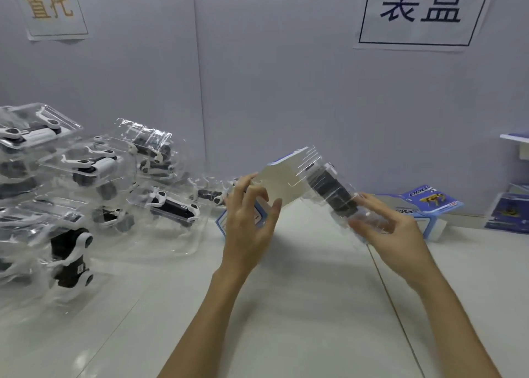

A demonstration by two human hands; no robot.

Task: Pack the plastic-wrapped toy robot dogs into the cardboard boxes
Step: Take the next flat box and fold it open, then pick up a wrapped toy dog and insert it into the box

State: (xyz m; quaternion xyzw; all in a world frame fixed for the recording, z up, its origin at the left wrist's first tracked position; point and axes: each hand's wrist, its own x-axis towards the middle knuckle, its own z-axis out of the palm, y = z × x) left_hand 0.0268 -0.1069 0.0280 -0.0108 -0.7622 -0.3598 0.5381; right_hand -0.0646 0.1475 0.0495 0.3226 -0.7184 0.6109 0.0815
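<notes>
A blue and white cardboard box (pixel 282 181) hangs tilted above the table's middle, its open end toward the right. My left hand (pixel 249 214) grips its left end with curled fingers. A toy robot dog in a clear plastic shell (pixel 333 194) sticks partly out of the box's open end. My right hand (pixel 386 223) holds the shell's near end, fingers curled under it. To the left, several plastic-wrapped robot dogs (pixel 86 177) lie in a loose pile.
A packed blue box (pixel 423 205) with a yellow dog picture lies at the back right. Further blue boxes (pixel 508 211) stand at the right edge. A grey partition wall with paper signs closes the back. The white table (pixel 286 306) stretches in front.
</notes>
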